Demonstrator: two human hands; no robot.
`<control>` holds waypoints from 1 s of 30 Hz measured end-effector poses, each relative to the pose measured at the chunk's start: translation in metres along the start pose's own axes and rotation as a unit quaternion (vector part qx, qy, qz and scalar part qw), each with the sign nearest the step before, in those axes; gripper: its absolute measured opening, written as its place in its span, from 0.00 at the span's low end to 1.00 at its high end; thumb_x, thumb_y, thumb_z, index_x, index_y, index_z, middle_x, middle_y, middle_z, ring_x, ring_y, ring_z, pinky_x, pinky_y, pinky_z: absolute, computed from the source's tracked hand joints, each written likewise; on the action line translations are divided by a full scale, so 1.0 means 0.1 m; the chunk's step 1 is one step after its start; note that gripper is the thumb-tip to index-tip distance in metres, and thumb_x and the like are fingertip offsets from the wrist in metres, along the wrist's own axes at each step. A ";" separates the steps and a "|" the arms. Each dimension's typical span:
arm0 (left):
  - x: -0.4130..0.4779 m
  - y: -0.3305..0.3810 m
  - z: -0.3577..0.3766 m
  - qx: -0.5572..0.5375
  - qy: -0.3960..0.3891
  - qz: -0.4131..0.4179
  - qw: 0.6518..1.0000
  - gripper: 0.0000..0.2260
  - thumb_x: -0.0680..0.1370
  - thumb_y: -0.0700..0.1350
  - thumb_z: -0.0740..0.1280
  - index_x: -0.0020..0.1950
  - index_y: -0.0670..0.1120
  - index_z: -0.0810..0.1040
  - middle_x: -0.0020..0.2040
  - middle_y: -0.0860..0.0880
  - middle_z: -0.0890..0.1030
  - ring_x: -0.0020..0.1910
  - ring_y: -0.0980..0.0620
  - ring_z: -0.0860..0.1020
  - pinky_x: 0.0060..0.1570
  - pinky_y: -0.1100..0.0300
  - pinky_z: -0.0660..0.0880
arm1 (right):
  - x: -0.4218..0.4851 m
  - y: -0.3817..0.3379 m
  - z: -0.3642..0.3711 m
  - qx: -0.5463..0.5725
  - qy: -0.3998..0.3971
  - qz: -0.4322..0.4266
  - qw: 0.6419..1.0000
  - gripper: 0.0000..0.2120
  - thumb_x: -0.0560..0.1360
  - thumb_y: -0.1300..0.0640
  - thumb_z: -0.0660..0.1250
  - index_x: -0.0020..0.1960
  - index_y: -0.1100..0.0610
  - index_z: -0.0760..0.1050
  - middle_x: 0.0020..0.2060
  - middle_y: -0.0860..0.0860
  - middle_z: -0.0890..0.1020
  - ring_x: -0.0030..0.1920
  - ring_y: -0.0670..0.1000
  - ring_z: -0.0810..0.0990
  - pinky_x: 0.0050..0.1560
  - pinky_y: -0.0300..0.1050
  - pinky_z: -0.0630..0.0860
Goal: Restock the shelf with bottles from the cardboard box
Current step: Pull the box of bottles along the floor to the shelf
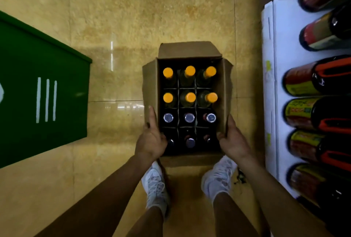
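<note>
An open cardboard box sits on the tan floor in front of my feet, divided into cells holding several upright bottles. The far rows have orange caps; the near rows have silver caps. My left hand grips the box's left wall near the front corner, index finger stretched along the flap, other fingers curled over the rim. My right hand grips the right wall, thumb inside the rim. A white shelf at the right carries dark bottles with red and yellow labels.
A green bin or panel with white stripes stands at the left. My white shoes are just behind the box. Open tiled floor lies beyond and left of the box.
</note>
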State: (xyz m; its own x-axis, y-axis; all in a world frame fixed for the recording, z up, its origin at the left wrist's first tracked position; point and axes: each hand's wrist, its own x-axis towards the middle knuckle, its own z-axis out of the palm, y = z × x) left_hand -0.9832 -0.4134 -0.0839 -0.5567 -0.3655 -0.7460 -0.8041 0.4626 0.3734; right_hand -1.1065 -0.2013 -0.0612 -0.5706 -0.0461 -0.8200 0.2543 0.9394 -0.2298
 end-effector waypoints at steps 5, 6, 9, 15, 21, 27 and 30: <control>0.05 -0.21 0.03 -0.111 -0.060 -0.003 0.992 0.31 0.86 0.43 0.56 0.83 0.59 0.43 0.63 0.38 0.82 0.55 0.37 0.82 0.56 0.43 0.80 | 0.11 0.01 0.02 0.011 0.011 -0.006 1.000 0.19 0.83 0.60 0.60 0.73 0.53 0.68 0.62 0.59 0.81 0.58 0.60 0.79 0.49 0.43 0.68; 0.05 -0.24 0.04 -0.111 -0.058 0.007 0.992 0.31 0.86 0.45 0.56 0.83 0.59 0.43 0.65 0.39 0.81 0.57 0.37 0.82 0.57 0.43 0.79 | 0.11 0.03 0.01 0.001 0.007 -0.014 1.000 0.18 0.83 0.60 0.60 0.72 0.53 0.69 0.62 0.59 0.81 0.59 0.60 0.79 0.50 0.43 0.68; 0.03 -0.28 0.04 -0.098 -0.043 0.038 0.994 0.29 0.87 0.48 0.55 0.83 0.58 0.43 0.65 0.39 0.81 0.57 0.37 0.82 0.56 0.45 0.79 | 0.10 0.05 -0.02 -0.007 0.006 -0.041 0.999 0.16 0.83 0.59 0.60 0.70 0.53 0.70 0.60 0.58 0.82 0.54 0.57 0.78 0.49 0.44 0.70; -0.09 -0.25 0.31 0.016 0.078 0.043 0.996 0.30 0.86 0.49 0.55 0.84 0.50 0.42 0.60 0.35 0.82 0.50 0.34 0.82 0.47 0.43 0.79 | -0.02 0.27 0.10 -0.117 0.070 -0.170 0.976 0.24 0.83 0.61 0.63 0.75 0.57 0.58 0.54 0.56 0.83 0.46 0.55 0.81 0.42 0.47 0.74; -0.43 -0.29 0.42 0.128 0.214 0.150 0.957 0.34 0.81 0.44 0.66 0.83 0.51 0.53 0.67 0.40 0.69 0.60 0.41 0.73 0.44 0.52 0.80 | -0.04 0.65 0.01 -0.193 0.162 -0.351 0.902 0.30 0.78 0.53 0.70 0.74 0.53 0.60 0.60 0.55 0.73 0.45 0.58 0.82 0.32 0.49 0.77; -0.22 -0.33 0.41 0.173 0.303 0.277 0.895 0.19 0.83 0.48 0.59 0.73 0.45 0.74 0.63 0.39 0.73 0.58 0.42 0.72 0.49 0.48 0.79 | 0.17 0.67 0.06 -0.343 0.151 -0.506 0.777 0.29 0.67 0.63 0.78 0.66 0.54 0.77 0.50 0.49 0.75 0.47 0.51 0.73 0.32 0.42 0.72; -0.06 -0.29 0.37 0.198 0.297 0.377 0.854 0.18 0.83 0.49 0.57 0.68 0.45 0.79 0.59 0.43 0.78 0.54 0.45 0.76 0.48 0.50 0.77 | 0.29 0.61 0.09 -0.408 0.145 -0.538 0.723 0.28 0.65 0.56 0.76 0.65 0.50 0.79 0.44 0.46 0.77 0.42 0.52 0.74 0.32 0.45 0.74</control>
State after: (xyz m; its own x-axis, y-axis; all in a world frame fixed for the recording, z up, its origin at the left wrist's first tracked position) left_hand -0.9491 -0.3948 -0.1110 -0.9878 -0.1336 0.0806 -0.1012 0.9418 0.3207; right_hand -1.1005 -0.1482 -0.1035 -0.2650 -0.9379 -0.2238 -0.9370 0.3053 -0.1697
